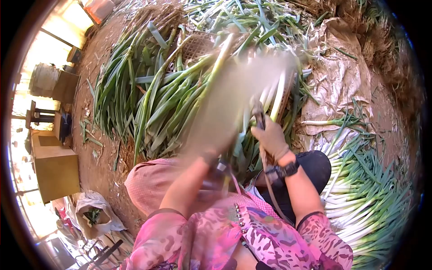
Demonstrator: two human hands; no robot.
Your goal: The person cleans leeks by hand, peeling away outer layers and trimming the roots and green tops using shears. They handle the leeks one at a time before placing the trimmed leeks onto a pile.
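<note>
My right hand (pixel 272 139), in a light glove, is closed round a dark nozzle-like tool (pixel 258 112) with a thin hose (pixel 271 193) trailing down past the wrist. My left hand (pixel 213 139) is smeared by motion, so its fingers and anything in it cannot be made out. A wide pale grey blur stretches from it up and right over the leeks. White leek stalks (pixel 280 92) lie just beyond the tool. Long green leek leaves (pixel 168 105) spread out left of my left hand.
Trimmed leeks (pixel 360 211) are heaped at the right. A crumpled tan sheet (pixel 335 85) covers ground at the upper right. More leeks (pixel 243 15) lie at the top, near a lattice crate (pixel 198 46). A cardboard box (pixel 55 168) and a white sack (pixel 96 213) stand left.
</note>
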